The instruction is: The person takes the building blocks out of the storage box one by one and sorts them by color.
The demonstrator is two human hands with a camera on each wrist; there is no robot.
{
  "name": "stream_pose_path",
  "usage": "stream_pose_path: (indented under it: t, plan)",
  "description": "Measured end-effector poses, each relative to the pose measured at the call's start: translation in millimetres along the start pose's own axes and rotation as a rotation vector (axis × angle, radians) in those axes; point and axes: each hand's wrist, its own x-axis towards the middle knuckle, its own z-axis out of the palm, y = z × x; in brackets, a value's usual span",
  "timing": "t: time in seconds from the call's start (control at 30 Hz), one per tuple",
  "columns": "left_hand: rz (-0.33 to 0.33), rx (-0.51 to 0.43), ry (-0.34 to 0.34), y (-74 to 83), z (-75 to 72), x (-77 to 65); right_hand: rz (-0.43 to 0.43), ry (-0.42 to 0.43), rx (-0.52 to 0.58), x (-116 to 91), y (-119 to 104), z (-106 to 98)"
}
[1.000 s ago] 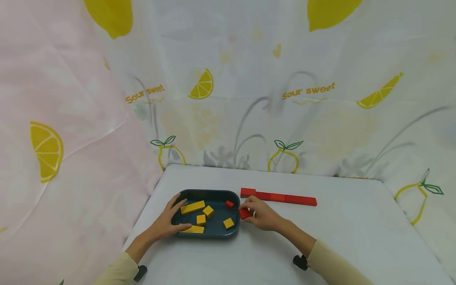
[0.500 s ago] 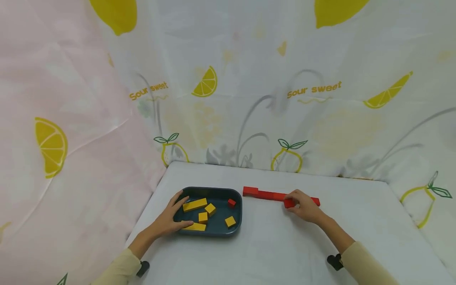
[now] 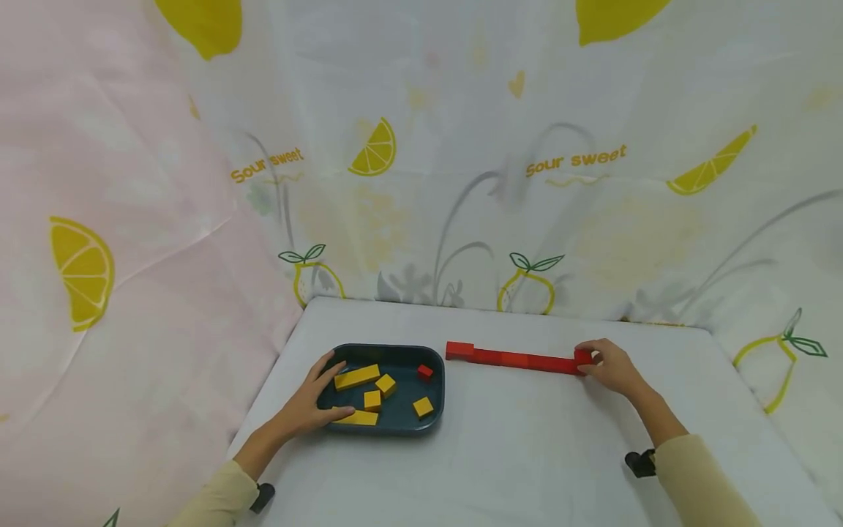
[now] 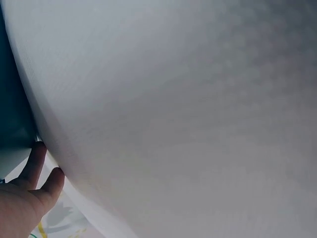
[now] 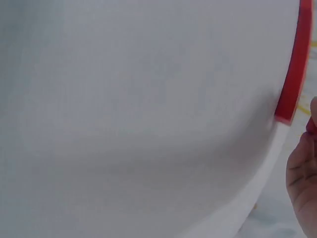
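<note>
My right hand [image 3: 613, 366] pinches a red cube [image 3: 582, 357] at the right end of a row of red blocks [image 3: 514, 359]. In the right wrist view a bit of red shows between the fingertips, and the end of the red row [image 5: 292, 82] lies beside them. A raised red block [image 3: 459, 350] sits at the row's left end. My left hand [image 3: 308, 401] rests with spread fingers on the left end of a dark blue tray [image 3: 402, 429]. The left wrist view shows its fingers touching the tray's outer wall [image 4: 15, 99].
Inside the tray are several yellow blocks, among them a long one [image 3: 356, 377], a cube [image 3: 423, 407] and a small red block [image 3: 425, 372]. The table [image 3: 500, 454] has a white cover. A lemon-print curtain [image 3: 421, 146] stands behind it.
My right hand has carried the red cube from beside the tray rightward along the red row to its right end. My left hand stays at the tray.
</note>
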Motion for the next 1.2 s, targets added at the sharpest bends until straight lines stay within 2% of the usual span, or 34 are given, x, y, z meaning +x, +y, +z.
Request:
stream_pose_path:
  t: [0.27, 0.47, 0.6, 0.77, 0.93, 1.2]
  plan:
    - [-0.002, -0.026, -0.003, 3.0, 1.0, 2.5, 0.103, -0.004, 0.008, -4.0, 23.0, -13.1]
    - [-0.010, -0.012, -0.003, 0.5, 0.9, 4.8, 0.083, -0.058, -0.023, -3.5, 33.2, -14.2]
    - [-0.013, -0.011, -0.011, -1.0, 2.2, 6.3, 0.093, -0.120, -0.014, -0.9, 34.3, -17.3]
    - [-0.024, -0.012, -0.016, -1.5, 2.4, 3.5, 0.168, -0.185, 0.042, 1.5, 30.9, -18.2]
    - [-0.026, -0.017, -0.017, -3.0, 1.3, 2.3, 0.225, -0.196, 0.078, 2.4, 32.1, -14.7]
    - [-0.027, -0.016, -0.022, -3.1, 0.3, 2.0, 0.252, -0.187, 0.104, 4.7, 32.5, -11.0]
